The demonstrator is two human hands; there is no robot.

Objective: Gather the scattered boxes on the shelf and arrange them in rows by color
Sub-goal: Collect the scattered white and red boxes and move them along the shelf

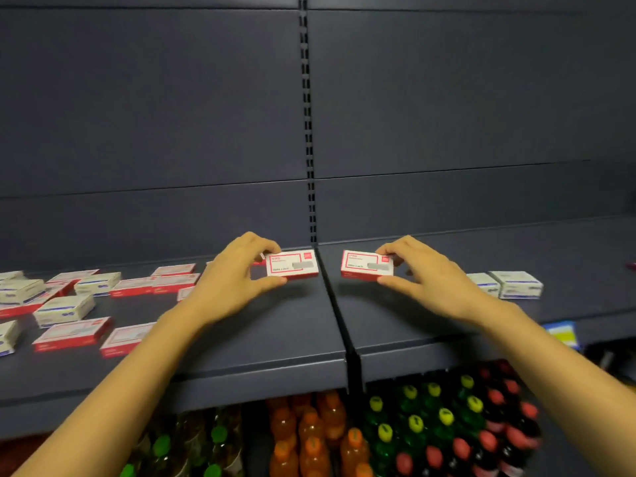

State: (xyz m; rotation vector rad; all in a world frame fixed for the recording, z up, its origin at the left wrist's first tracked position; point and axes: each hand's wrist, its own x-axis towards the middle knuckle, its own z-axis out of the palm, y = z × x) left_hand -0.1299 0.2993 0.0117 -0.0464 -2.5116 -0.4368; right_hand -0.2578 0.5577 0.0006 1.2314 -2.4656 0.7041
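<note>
— Dark grey metal all round: the shelf [261,339] and back panel [155,115], divided by a slotted upright [307,115]; coloured bottles [416,423] fill the tier below.
— The boxes?
— The left hand [229,284] pinches the left red box [292,265] by its left end, the right hand [432,280] pinches the right red box [364,266] by its right end. Both sit level near the back, either side of the seam, long axes running left to right, labels up. Scattered boxes [70,333] lie far left, white boxes [519,284] right.
</note>
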